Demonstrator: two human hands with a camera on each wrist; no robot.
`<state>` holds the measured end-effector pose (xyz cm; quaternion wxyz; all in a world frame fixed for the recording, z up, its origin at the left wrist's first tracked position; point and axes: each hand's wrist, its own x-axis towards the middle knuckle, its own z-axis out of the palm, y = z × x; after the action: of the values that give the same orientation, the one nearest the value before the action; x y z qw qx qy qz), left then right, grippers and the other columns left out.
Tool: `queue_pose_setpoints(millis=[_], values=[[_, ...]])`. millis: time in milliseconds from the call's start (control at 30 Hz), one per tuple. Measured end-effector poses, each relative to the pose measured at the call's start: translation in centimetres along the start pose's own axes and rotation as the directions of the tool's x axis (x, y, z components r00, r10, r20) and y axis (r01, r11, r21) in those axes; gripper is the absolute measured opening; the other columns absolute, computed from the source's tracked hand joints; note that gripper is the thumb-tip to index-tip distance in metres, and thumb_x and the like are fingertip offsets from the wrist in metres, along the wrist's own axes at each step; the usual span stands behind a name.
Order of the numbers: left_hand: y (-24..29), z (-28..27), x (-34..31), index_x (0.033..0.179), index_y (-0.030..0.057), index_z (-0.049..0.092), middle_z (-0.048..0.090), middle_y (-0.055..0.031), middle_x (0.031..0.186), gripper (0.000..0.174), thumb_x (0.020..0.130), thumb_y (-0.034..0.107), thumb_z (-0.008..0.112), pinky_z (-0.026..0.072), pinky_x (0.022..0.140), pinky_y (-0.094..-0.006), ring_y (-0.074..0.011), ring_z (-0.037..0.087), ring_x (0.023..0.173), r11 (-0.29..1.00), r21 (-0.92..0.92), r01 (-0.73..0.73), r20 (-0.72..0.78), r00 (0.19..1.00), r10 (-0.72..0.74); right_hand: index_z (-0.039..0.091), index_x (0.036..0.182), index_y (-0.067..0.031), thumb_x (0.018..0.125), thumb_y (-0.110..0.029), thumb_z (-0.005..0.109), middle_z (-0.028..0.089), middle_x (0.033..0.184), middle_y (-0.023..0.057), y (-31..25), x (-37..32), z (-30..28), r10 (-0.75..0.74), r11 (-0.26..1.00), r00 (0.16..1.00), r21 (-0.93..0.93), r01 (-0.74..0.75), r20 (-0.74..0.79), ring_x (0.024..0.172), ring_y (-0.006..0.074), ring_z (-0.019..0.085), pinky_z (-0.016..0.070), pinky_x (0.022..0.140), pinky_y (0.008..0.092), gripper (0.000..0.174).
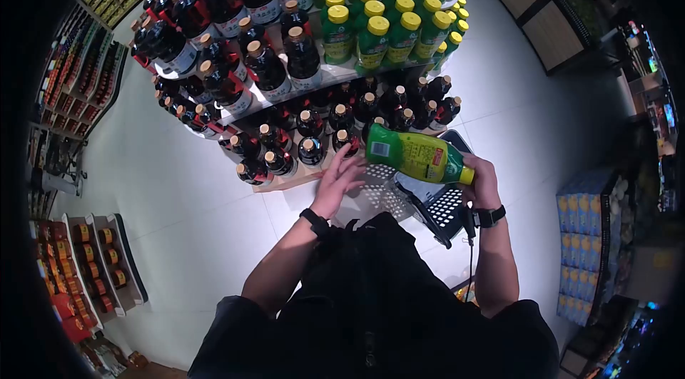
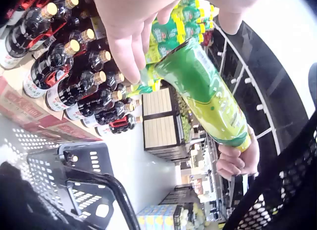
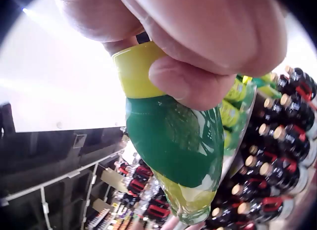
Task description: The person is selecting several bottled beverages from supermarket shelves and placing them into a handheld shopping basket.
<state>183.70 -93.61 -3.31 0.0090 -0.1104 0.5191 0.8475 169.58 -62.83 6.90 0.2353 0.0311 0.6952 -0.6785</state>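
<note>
Standing far side: tiered display [image 1: 294, 180], dark bottles [image 1: 267, 69] left, green bottles [image 1: 374, 44] right. Nearer, perforated basket [image 1: 448, 211].

Green-and-yellow bottle [image 1: 421, 156] held sideways, over the basket in the head view, base left, neck right. Looks like glossy plastic: probably fairly heavy if full, slight give in the walls, slick, unlikely to shatter. Surest hold likely the broad middle.

Left hand [image 1: 339, 185] beside the base, fingers extended, grasping nothing; contact unclear. Right hand [image 1: 485, 183] grips the neck end, fingers curled about the yellow cap [image 1: 467, 176].
</note>
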Motion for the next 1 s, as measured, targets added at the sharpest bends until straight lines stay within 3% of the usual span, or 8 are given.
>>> queue_pose_setpoints(millis=[167, 233, 267, 400, 700, 800, 900, 1000], values=[[4.5, -2.9, -3.9, 0.157, 0.0183, 0.019, 0.048, -0.0129, 0.142, 0.066, 0.101, 0.033, 0.052, 0.0517, 0.094, -0.0401, -0.0256, 0.057, 0.122, 0.955, -0.276, -0.111, 0.001, 0.993, 0.116, 0.065, 0.113, 0.0051, 0.093, -0.034, 0.050, 0.055, 0.061, 0.0026, -2.1, -2.5, 8.4, 0.105, 0.988, 0.946, 0.078, -0.135, 0.306, 0.034, 0.0079, 0.038, 0.0365, 0.028, 0.0225, 0.047], [5.1, -5.0, -5.5, 0.153, 0.0121, 0.029, 0.050, -0.0085, 0.139, 0.059, 0.101, 0.028, 0.051, 0.0570, 0.076, -0.0359, -0.0231, 0.057, 0.118, 0.915, -0.401, -0.051, 0.104, 0.990, 0.100, 0.066, 0.106, 0.0041, 0.094, -0.035, 0.048, 0.052, 0.056, 0.0025, -2.0, -2.4, 10.7, 0.099, 0.994, 0.935, 0.019, -0.112, 0.341, 0.032, 0.0070, 0.035, 0.0383, 0.029, 0.0229, 0.045], [4.6, -5.3, -5.3, 0.144, 0.0089, 0.038, 0.060, -0.0109, 0.124, 0.052, 0.100, 0.031, 0.053, 0.0546, 0.056, -0.0319, -0.0218, 0.066, 0.095, 0.935, -0.334, -0.121, -0.020, 0.992, 0.122, 0.066, 0.102, 0.0033, 0.095, -0.036, 0.048, 0.050, 0.053, 0.0025, -1.9, -2.2, 11.6, 0.091, 0.995, 0.924, -0.011, -0.094, 0.371, 0.031, 0.0071, 0.035, 0.0384, 0.028, 0.0231, 0.044], [4.2, -7.1, -7.2, 0.129, 0.0067, 0.049, 0.066, -0.0136, 0.088, 0.041, 0.100, 0.036, 0.052, 0.0421, 0.035, -0.0247, -0.0197, 0.061, 0.049, 0.933, -0.358, 0.017, -0.007, 1.000, -0.020, 0.063, 0.104, 0.0018, 0.099, -0.043, 0.045, 0.049, 0.050, 0.0036, -3.6, -2.5, 15.0, 0.094, 0.993, 0.913, -0.103, -0.057, 0.397, 0.030, 0.0087, 0.036, 0.0398, 0.029, 0.0235, 0.048], [6.3, -7.7, -5.4, 0.123, 0.0095, 0.057, 0.068, -0.0119, 0.084, 0.058, 0.098, 0.058, 0.040, 0.0360, 0.032, -0.0223, -0.0161, 0.054, 0.043, 0.901, -0.411, 0.142, 0.013, 0.989, -0.149, 0.059, 0.125, -0.0049, 0.092, -0.020, 0.067, 0.056, 0.082, -0.0001, -6.7, -0.7, 17.7, -0.254, 0.860, 0.830, -0.277, 0.428, 0.496, 0.058, 0.0057, 0.053, 0.0450, 0.052, 0.0194, 0.037], [6.9, -8.6, -2.8, 0.122, 0.0111, 0.059, 0.066, -0.0100, 0.079, 0.062, 0.096, 0.064, 0.038, 0.0322, 0.030, -0.0235, -0.0180, 0.055, 0.043, 0.837, -0.403, 0.370, 0.313, 0.915, -0.254, 0.059, 0.121, -0.0054, 0.086, -0.018, 0.074, 0.059, 0.094, 0.0013, -8.1, 1.5, 17.1, -0.346, 0.800, 0.766, -0.257, 0.543, 0.542, 0.075, 0.0089, 0.058, 0.0484, 0.061, 0.0215, 0.040], [7.3, -8.1, -0.7, 0.122, 0.0114, 0.060, 0.069, -0.0113, 0.086, 0.066, 0.095, 0.066, 0.034, 0.0287, 0.030, -0.0215, -0.0187, 0.060, 0.047, 0.830, -0.350, 0.435, 0.132, 0.900, -0.416, 0.061, 0.112, -0.0032, 0.084, -0.017, 0.075, 0.062, 0.098, 0.0032, -9.7, 3.7, 17.7, -0.416, 0.784, 0.709, -0.171, 0.597, 0.569, 0.084, 0.0110, 0.060, 0.0491, 0.067, 0.0231, 0.035], [7.6, -7.0, 1.1, 0.134, 0.0105, 0.053, 0.066, -0.0126, 0.112, 0.056, 0.100, 0.053, 0.038, 0.0501, 0.055, -0.0326, -0.0261, 0.068, 0.085, 0.832, -0.462, 0.308, 0.121, 0.951, -0.285, 0.064, 0.094, -0.0001, 0.082, -0.023, 0.078, 0.063, 0.079, 0.0037, -10.8, 6.8, 18.4, -0.491, 0.683, 0.727, -0.306, 0.664, 0.480, 0.074, 0.0097, 0.059, 0.0489, 0.066, 0.0257, 0.029]])
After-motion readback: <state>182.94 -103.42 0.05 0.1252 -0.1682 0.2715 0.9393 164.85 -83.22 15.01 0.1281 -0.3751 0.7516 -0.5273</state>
